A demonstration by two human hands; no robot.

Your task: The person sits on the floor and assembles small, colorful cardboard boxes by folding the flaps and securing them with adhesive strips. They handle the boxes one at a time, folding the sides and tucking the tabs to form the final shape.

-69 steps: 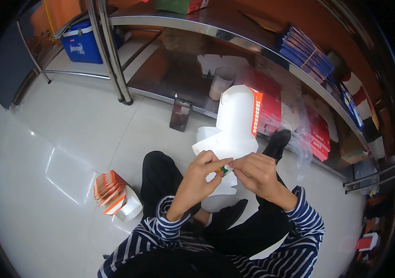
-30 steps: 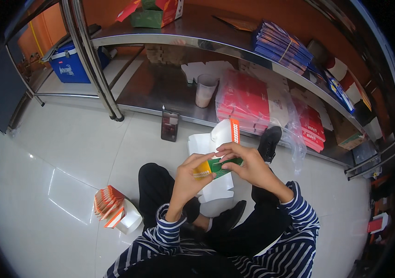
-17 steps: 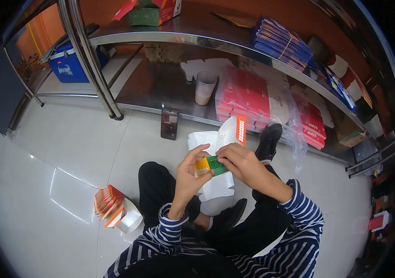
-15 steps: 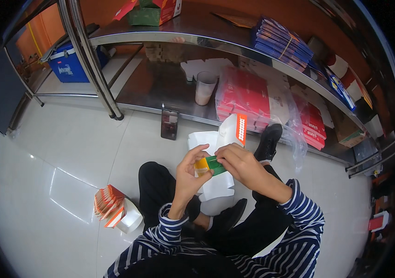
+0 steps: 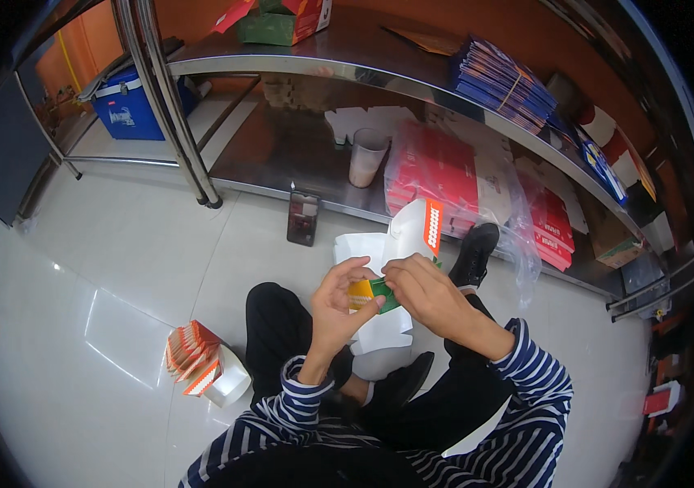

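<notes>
Both my hands are at a small green and yellow cardboard piece (image 5: 361, 294) in front of me. My left hand (image 5: 334, 307) is curled round its yellow end, thumb along the near edge. The fingers of my right hand (image 5: 432, 297) pinch the green part from the other side and hide much of it. Just behind and below lies an unfolded white carton (image 5: 361, 245), with one flap standing up and an orange patterned edge on it. Whether the green and yellow piece is joined to this carton I cannot tell.
At left on the tiled floor, orange and white folded cartons (image 5: 191, 356) lean by a white cup (image 5: 231, 381). A phone (image 5: 304, 218) leans against the metal shelf (image 5: 261, 179), which bears a plastic cup (image 5: 367, 159) and red flat boxes (image 5: 436, 171). My shoe (image 5: 474, 250) is right of the carton.
The right hand has shifted slightly over the cardboard piece, which is tilted more and shows less green. The whole view has moved a little.
</notes>
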